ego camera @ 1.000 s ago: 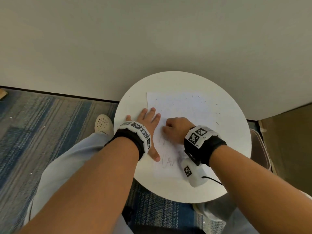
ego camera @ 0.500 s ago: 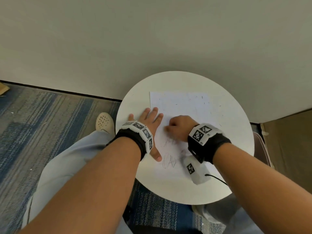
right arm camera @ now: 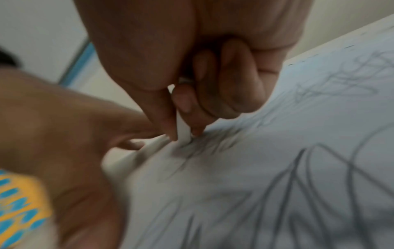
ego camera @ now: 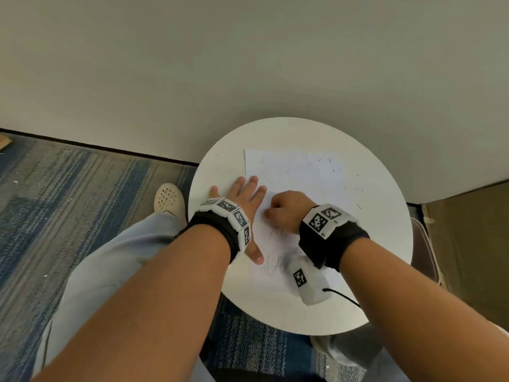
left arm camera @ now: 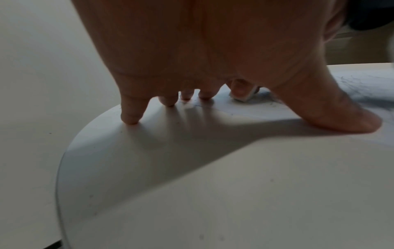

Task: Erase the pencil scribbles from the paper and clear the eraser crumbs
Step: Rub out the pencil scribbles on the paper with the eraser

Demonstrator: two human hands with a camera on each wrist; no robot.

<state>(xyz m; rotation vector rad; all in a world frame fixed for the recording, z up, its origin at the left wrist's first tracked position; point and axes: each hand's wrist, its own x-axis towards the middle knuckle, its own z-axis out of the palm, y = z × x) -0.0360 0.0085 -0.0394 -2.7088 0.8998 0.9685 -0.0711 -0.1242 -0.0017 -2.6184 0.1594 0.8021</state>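
The left hand [ego camera: 242,197] lies flat, pinning the thin, crease-prone paper [ego camera: 297,172]; right-hand fingers [right arm camera: 162,118] pinch the small eraser [right arm camera: 183,129] just beside it.

We see the paper [ego camera: 292,172] lying on the round table [ego camera: 385,244]. Left hand [ego camera: 242,194] is flat, its fingers [left arm camera: 130,116] straddling the paper's left edge. Eraser [right arm camera: 183,129] sits between the right hand's [ego camera: 286,210] thumb and fingers, tip on the paper, just right of the left fingertips. Pencil scribbles [ego camera: 275,266] lie nearer us than the eraser; eraser crumbs [ego camera: 330,161] beyond both hands' fingertips.
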